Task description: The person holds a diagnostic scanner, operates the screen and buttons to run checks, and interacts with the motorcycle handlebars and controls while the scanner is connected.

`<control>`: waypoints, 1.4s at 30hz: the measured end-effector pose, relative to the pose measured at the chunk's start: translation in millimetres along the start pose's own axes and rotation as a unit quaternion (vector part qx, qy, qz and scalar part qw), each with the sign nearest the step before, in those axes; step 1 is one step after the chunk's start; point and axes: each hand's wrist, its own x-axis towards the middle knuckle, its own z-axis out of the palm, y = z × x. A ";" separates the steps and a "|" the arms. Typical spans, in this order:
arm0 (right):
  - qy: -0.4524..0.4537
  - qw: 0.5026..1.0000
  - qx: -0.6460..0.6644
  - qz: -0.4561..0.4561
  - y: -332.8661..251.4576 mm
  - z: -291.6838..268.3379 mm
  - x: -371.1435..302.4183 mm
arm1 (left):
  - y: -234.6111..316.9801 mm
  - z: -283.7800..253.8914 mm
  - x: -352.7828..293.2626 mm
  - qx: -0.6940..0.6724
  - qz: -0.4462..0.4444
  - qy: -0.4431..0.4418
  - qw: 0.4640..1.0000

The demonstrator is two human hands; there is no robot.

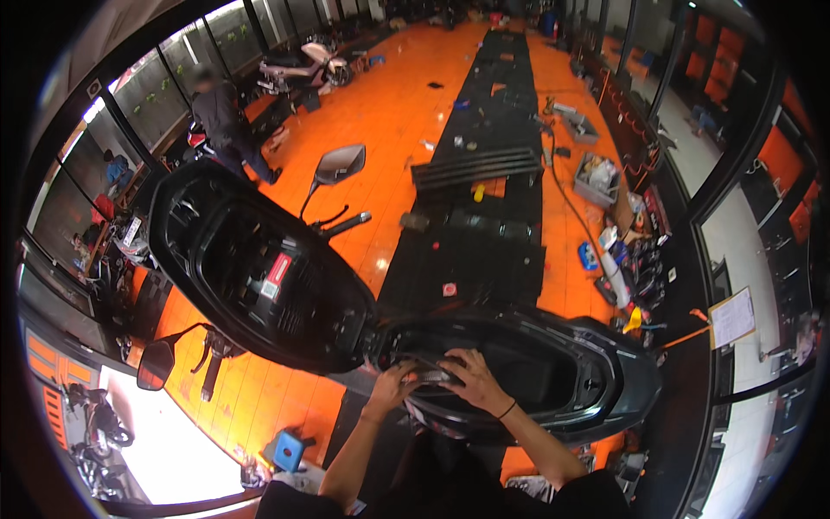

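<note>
A dark scooter lies across the view with its seat [251, 268] swung up and open at the left. The under-seat storage tub [553, 363] gapes beside it. My left hand [393, 385] and my right hand [471, 376] rest side by side on the front edge of that tub, near the seat hinge. Fingers of both hands press down on a pale grey part there; whether they grip it is unclear. A dark band circles my right wrist.
Two mirrors [339, 163] [156, 363] stick out around the handlebar. Black mats [484, 242] run down the orange floor. Tool crates [596, 177] and bottles sit right. A person [226, 125] stands far left by another scooter [303, 65]. A blue stool [285, 450] stands nearby.
</note>
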 end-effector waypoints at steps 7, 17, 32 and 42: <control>0.054 0.952 0.233 0.192 25.7 -15.5 -4.8 | 81.7 -101.4 -47.5 0.055 -0.102 0.052 0.992; -0.173 0.969 0.116 0.130 40.7 82.0 47.5 | 67.0 -204.3 -184.8 -0.391 -0.163 0.417 0.804; 0.272 0.959 0.074 -0.019 -290.4 193.8 272.6 | -64.5 -340.1 -291.0 -0.232 -0.282 0.404 0.839; 0.509 0.857 -0.028 0.072 -236.2 132.2 116.9 | -81.5 -388.0 -233.8 -0.103 -0.222 0.265 0.933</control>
